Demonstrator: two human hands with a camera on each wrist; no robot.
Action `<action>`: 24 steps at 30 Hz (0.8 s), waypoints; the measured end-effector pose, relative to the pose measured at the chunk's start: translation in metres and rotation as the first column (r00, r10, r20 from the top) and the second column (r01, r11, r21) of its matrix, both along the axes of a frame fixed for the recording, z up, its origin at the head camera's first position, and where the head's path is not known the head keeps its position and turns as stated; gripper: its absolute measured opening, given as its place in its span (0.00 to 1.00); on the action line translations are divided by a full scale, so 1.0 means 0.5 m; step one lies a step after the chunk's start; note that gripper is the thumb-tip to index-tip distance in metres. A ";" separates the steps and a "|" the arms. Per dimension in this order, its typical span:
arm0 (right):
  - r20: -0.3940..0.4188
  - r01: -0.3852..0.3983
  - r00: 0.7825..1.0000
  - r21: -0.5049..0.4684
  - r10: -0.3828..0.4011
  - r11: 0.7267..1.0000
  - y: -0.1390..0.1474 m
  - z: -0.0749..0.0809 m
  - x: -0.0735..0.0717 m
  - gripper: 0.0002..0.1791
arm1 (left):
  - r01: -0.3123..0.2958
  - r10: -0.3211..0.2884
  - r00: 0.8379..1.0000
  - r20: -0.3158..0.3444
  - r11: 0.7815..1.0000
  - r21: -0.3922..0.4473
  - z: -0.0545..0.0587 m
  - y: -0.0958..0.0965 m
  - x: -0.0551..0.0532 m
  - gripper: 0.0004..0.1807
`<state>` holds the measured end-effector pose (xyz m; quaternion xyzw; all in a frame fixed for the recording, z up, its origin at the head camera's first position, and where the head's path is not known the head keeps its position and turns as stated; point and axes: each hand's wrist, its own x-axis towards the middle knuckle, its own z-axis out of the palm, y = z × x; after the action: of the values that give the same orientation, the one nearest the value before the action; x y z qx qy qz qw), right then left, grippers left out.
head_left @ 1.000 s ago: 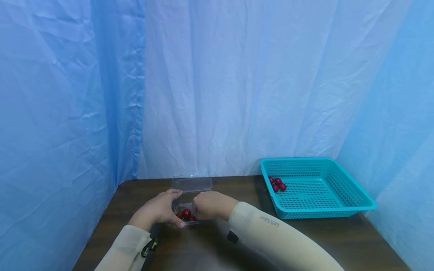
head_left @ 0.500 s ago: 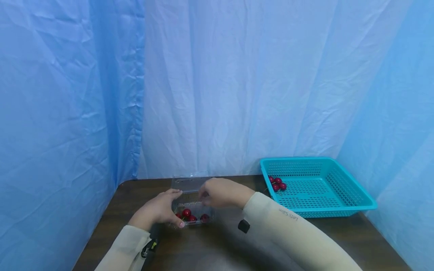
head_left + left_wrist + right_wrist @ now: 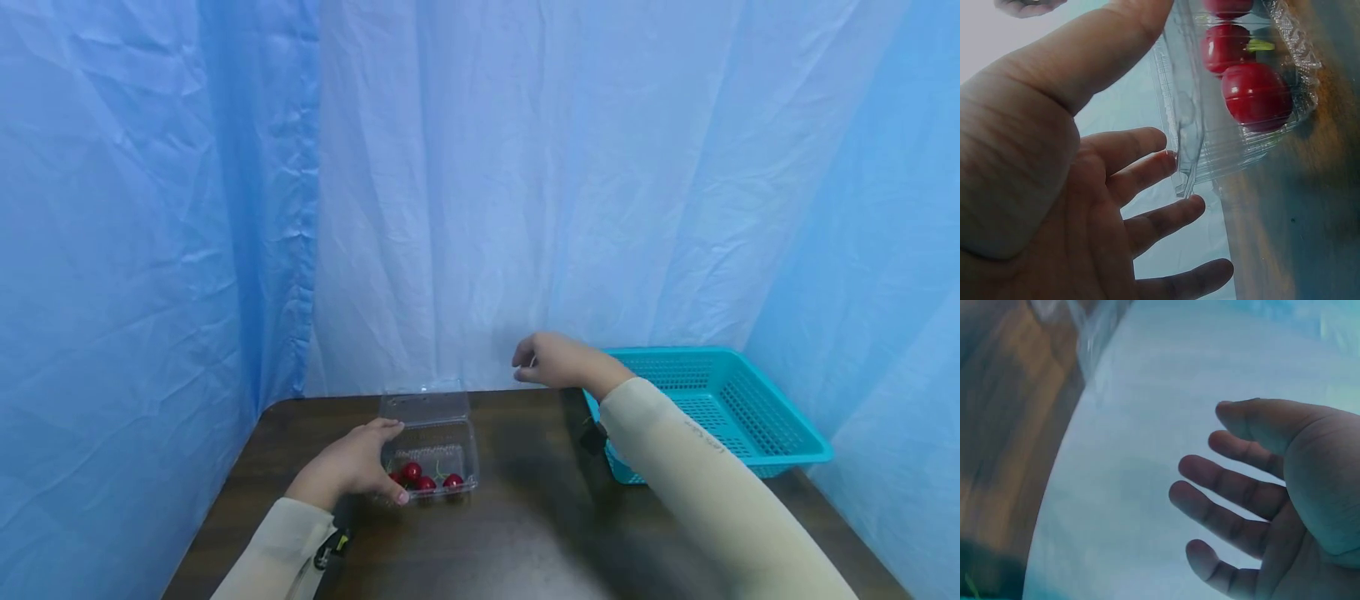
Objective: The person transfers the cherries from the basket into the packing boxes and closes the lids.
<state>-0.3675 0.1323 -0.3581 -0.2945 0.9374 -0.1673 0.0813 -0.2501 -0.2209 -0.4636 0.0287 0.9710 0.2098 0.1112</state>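
Left hand touching a clear plastic rectangular box, right hand aloft.
Left fingers lie loosely spread at the box's left rim; round red cherries sit along its near side; the right hand, fingers slightly bent, holds nothing, left of a turquoise perforated basket.

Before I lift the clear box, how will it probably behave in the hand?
The box is probably light and may bend when squeezed, since its clear walls look thin. The cherries inside could roll if it tilts, being round and loose. Its lid, standing open, might swing.
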 end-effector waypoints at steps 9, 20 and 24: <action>0.077 0.229 0.972 -0.070 -0.224 0.971 0.136 -0.025 -0.081 0.17 | 0.000 0.000 1.000 -0.001 1.000 -0.001 0.003 0.003 0.000 0.69; 0.177 0.303 0.942 -0.077 -0.286 0.950 0.263 -0.076 -0.110 0.26 | -0.006 0.005 1.000 0.017 1.000 0.011 0.009 0.007 0.003 0.68; 0.243 0.356 0.910 -0.045 -0.336 0.933 0.290 -0.095 -0.116 0.25 | -0.012 0.011 1.000 0.016 1.000 0.012 0.008 0.005 0.003 0.69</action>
<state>-0.4252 0.2775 -0.4057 -0.1056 0.9505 -0.2532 0.1459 -0.2487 -0.2184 -0.4597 0.0221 0.9689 0.2166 0.1177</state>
